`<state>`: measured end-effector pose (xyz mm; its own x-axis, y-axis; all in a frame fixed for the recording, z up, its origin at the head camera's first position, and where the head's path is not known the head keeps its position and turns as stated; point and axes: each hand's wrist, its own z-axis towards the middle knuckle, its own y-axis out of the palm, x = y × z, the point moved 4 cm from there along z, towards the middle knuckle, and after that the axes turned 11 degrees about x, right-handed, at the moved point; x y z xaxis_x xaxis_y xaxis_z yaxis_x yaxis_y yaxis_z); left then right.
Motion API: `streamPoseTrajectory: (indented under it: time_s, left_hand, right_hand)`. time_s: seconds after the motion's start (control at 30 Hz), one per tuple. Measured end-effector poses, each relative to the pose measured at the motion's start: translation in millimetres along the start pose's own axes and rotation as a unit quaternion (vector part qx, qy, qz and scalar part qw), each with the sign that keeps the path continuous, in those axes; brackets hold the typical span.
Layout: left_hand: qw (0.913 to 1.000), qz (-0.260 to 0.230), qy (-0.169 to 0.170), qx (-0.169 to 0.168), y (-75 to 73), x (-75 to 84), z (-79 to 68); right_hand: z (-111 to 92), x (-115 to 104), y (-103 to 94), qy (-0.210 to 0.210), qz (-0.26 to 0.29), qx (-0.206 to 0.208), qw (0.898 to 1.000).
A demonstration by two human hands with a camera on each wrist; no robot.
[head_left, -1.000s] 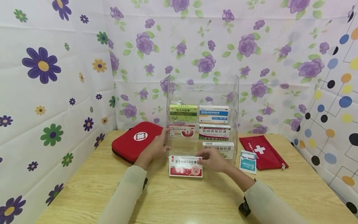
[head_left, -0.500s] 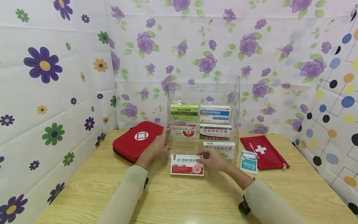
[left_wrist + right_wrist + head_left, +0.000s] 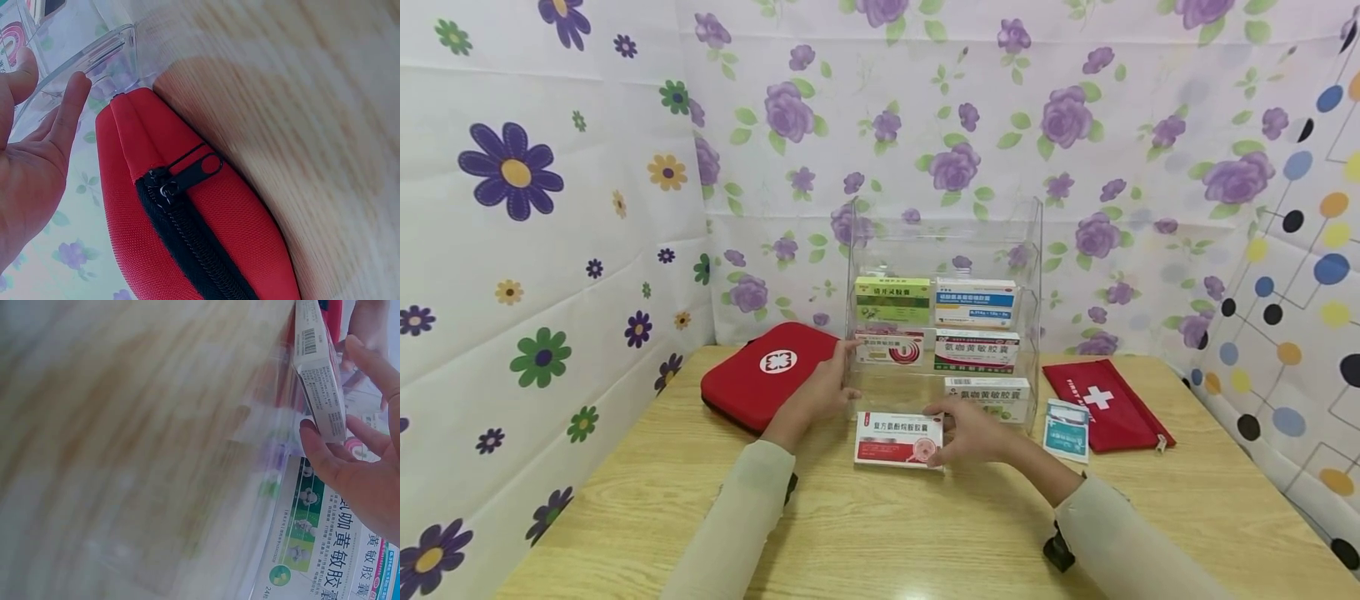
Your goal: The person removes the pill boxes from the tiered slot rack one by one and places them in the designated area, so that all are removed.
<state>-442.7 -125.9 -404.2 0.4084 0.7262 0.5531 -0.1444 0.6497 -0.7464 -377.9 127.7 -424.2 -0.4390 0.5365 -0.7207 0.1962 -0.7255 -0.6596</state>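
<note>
A white and red medicine box (image 3: 891,440) stands tilted in front of the clear display rack (image 3: 898,392), its printed face toward me. My right hand (image 3: 973,432) holds it by its right end, thumb over the lower front corner and fingers at the top edge. In the right wrist view the box's barcoded side (image 3: 319,381) shows between the thumb and fingers of that hand (image 3: 365,469). My left hand (image 3: 823,387) rests at the rack's left side with fingers extended. In the left wrist view, the left hand's fingers (image 3: 65,115) lie against the clear side panel (image 3: 103,59).
Several medicine boxes sit in the rack, including a green one (image 3: 892,302) and a blue and white one (image 3: 975,305). A red zippered case (image 3: 767,375) lies left of the rack. To the right are a red first-aid pouch (image 3: 1108,408) and a small teal packet (image 3: 1066,431).
My right thumb has slid down the box's front to its lower right corner. The box has shifted and tilted slightly. My left hand stays at the rack.
</note>
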Motion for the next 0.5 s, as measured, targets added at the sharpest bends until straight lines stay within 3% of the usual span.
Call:
streamPoseTrajectory:
  time_s: [0.23, 0.5]
  left_hand:
    - [1.0000, 0.005, -0.002, -0.003, -1.1, 0.8, 0.2]
    - [1.0000, -0.002, 0.001, -0.002, -1.5, 1.1, 0.1]
  right_hand:
    - [0.1, -4.1, 1.0, -0.041, -0.066, 0.005, 0.997]
    - [0.7, -3.0, 5.9, -0.040, -0.076, -0.014, 0.996]
